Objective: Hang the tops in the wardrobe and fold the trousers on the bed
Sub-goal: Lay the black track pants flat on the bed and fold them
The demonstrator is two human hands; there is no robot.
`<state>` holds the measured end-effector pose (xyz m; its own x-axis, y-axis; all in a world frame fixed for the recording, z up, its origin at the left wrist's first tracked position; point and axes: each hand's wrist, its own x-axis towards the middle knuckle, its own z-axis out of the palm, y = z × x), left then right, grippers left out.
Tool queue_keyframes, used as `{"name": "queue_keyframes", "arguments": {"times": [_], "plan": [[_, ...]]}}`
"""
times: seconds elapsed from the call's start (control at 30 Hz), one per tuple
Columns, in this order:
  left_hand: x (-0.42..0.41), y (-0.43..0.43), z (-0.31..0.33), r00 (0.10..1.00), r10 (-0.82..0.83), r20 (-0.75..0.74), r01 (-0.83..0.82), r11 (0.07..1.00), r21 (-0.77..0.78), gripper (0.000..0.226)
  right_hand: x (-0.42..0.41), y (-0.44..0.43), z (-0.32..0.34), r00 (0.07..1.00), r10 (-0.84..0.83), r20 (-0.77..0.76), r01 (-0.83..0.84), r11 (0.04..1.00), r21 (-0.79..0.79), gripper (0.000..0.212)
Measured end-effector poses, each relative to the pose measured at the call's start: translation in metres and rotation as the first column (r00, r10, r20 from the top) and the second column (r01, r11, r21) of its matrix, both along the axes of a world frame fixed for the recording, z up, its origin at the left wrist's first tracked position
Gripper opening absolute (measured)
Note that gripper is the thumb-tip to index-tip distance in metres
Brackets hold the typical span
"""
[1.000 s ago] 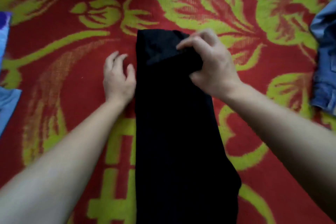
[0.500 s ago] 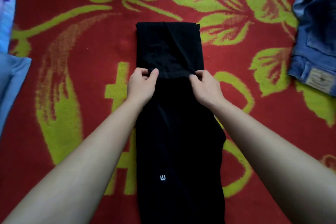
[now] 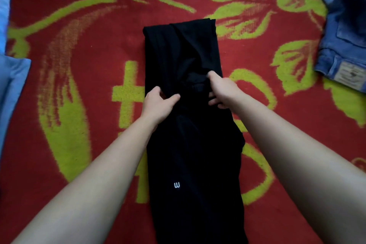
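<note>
Black trousers (image 3: 191,152) flat on red-and-green bedspread (image 3: 83,49), folded-over edge in the pinch of both hands, left hand (image 3: 158,106) and right hand (image 3: 224,91).

2 prs trousers (image 3: 195,164) (image 3: 346,31), 2 hands (image 3: 158,104) (image 3: 224,91)

1. I saw that the trousers (image 3: 190,144) were plain black, with a small white logo (image 3: 176,185) on them.
2. The blanket (image 3: 79,35) was red, patterned with yellow-green leaves and flowers.
3. The jeans (image 3: 344,25) were faded blue denim, with a pale beige patch (image 3: 349,76).
4. The cloth (image 3: 11,85) I saw at the left edge was light blue.
</note>
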<state>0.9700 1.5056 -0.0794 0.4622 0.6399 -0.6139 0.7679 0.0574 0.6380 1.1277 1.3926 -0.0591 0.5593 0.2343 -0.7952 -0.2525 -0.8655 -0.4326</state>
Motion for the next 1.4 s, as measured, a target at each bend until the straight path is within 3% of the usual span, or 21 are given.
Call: {"name": "queue_keyframes", "arguments": {"times": [0.1,0.13,0.2,0.27,0.33,0.4,0.47,0.53,0.6,0.67,0.77,0.83,0.87,0.93,0.97,1.1,1.13,1.27,1.4], "plan": [[0.0,-0.001,0.004,0.998,0.044,0.041,-0.043,0.999,-0.009,0.041,0.001,-0.002,-0.007,0.915,0.238,0.327,-0.201,0.969,-0.144,0.05],[0.0,0.0,0.005,0.997,0.058,0.053,-0.057,0.998,-0.014,0.036,0.001,-0.004,-0.01,0.889,0.272,0.369,-0.224,0.96,-0.168,0.045],[0.001,0.005,0.006,0.998,0.058,0.034,-0.055,0.996,-0.075,0.031,0.007,-0.004,-0.015,0.891,0.321,0.322,-0.265,0.942,-0.205,0.036],[0.008,0.017,0.008,0.999,0.044,-0.008,-0.044,0.993,-0.107,0.034,0.019,0.003,-0.012,0.91,0.373,0.182,-0.331,0.917,-0.222,0.043],[0.018,0.033,0.013,0.996,0.085,0.006,-0.085,0.993,0.076,0.039,0.034,0.012,-0.001,0.913,0.368,0.173,-0.329,0.918,-0.221,0.059],[0.035,0.054,0.02,0.975,0.206,0.087,-0.222,0.941,0.255,0.046,0.052,0.024,0.008,0.873,0.298,0.386,-0.232,0.95,-0.208,0.06],[0.06,0.075,0.024,0.939,0.318,0.133,-0.34,0.919,0.202,0.061,0.067,0.041,0.01,0.849,0.135,0.511,-0.122,0.991,-0.06,0.055],[0.085,0.093,0.025,0.92,0.371,0.123,-0.377,0.926,0.029,0.081,0.08,0.062,0.004,0.893,0.095,0.44,-0.093,0.995,-0.028,0.067],[0.1,0.107,0.014,0.895,0.425,0.135,-0.413,0.905,-0.105,0.085,0.09,0.076,-0.007,0.916,0.127,0.381,-0.121,0.992,-0.04,0.066],[0.103,0.114,0.002,0.87,0.468,0.158,-0.448,0.882,-0.147,0.063,0.098,0.076,-0.018,0.926,0.103,0.364,-0.104,0.994,-0.016,0.05],[0.103,0.122,-0.018,0.834,0.515,0.2,-0.487,0.856,-0.173,0.012,0.11,0.071,-0.036,0.949,-0.119,0.292,0.086,0.989,0.125,0.042],[0.103,0.126,-0.022,0.829,0.514,0.22,-0.485,0.857,-0.175,0.017,0.134,0.067,-0.069,0.946,-0.223,0.236,0.182,0.966,0.184,0.057],[0.103,0.127,-0.022,0.825,0.516,0.23,-0.48,0.855,-0.195,0.018,0.136,0.066,-0.068,0.948,-0.239,0.209,0.2,0.961,0.193,0.077],[0.099,0.125,-0.02,0.825,0.505,0.252,-0.447,0.857,-0.256,0.039,0.123,0.063,-0.043,0.969,-0.203,0.138,0.173,0.964,0.201,0.112],[0.094,0.123,-0.02,0.835,0.489,0.254,-0.423,0.864,-0.274,0.053,0.112,0.063,-0.025,0.977,-0.161,0.141,0.131,0.971,0.2,0.112],[0.08,0.13,-0.02,0.874,0.405,0.269,-0.315,0.893,-0.32,0.085,0.106,0.057,-0.017,0.998,0.035,0.058,-0.051,0.952,0.301,0.043],[0.08,0.13,-0.018,0.886,0.377,0.269,-0.285,0.902,-0.323,0.085,0.108,0.058,-0.019,0.996,0.059,0.061,-0.074,0.95,0.305,0.035],[0.087,0.119,-0.014,0.916,0.299,0.266,-0.236,0.941,-0.244,0.046,0.107,0.057,-0.015,0.999,0.008,0.047,-0.024,0.936,0.351,0.039],[0.085,0.106,0.005,0.88,0.346,0.325,-0.26,0.924,-0.282,0.043,0.097,0.046,-0.001,0.996,-0.091,0.015,0.074,0.887,0.456,0.036]]}}
